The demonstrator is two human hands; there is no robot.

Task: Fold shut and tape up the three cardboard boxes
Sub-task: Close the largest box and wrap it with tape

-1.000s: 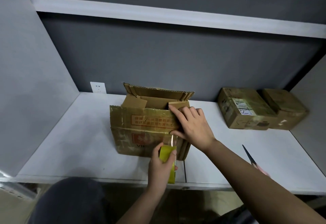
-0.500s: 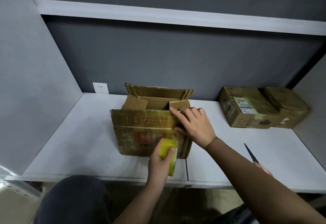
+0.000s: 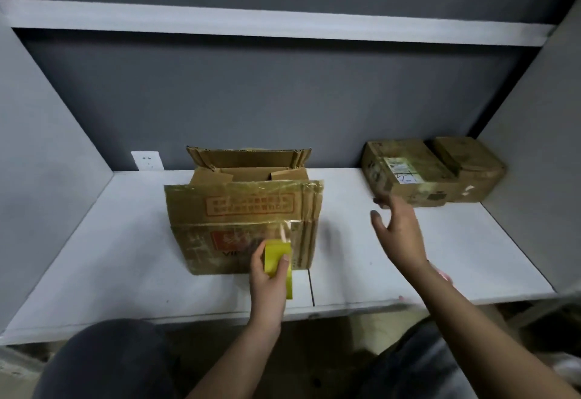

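Taping the open box [image 3: 242, 225]
Left hand [image 3: 267, 276] grips the yellow tape roll [image 3: 276, 255] against it; right hand [image 3: 397, 232] hovers, fingers spread.

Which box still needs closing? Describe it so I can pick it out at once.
On the white shelf, look left of the middle, just right of the wall socket. The open box stands there, with the left hand holding a yellow tape roll against its front. Unlike the two shut boxes at the far right, its flaps stand up and it has red print.
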